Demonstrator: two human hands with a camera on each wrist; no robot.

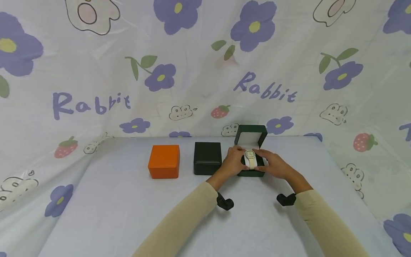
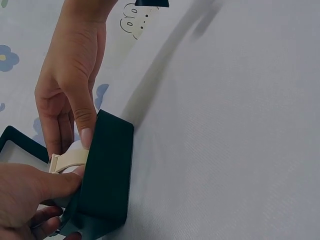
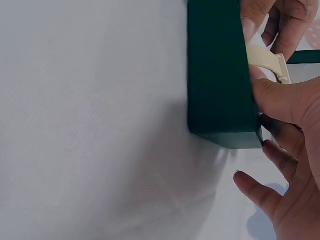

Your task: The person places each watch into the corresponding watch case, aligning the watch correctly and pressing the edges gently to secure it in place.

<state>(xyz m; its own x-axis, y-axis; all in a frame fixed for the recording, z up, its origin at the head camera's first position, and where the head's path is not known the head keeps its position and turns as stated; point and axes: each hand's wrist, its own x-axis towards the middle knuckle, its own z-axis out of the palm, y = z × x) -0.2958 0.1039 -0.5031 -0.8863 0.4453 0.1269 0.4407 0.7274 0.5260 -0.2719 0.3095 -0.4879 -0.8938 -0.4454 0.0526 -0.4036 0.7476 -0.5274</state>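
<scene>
Both hands, left hand (image 1: pixel 233 161) and right hand (image 1: pixel 275 165), pinch the watch (image 1: pixel 250 159) seated in the open green box (image 1: pixel 252 138); lid not yet closed; 2 other boxes closed.

A big white cloth (image 1: pixel 199 71) hangs behind like a wall. It has purple flowers, red strawberries, little bunnies and the word "Rabbit" on it. A pale table (image 1: pixel 122 214) stands in front, under soft, even light.
</scene>
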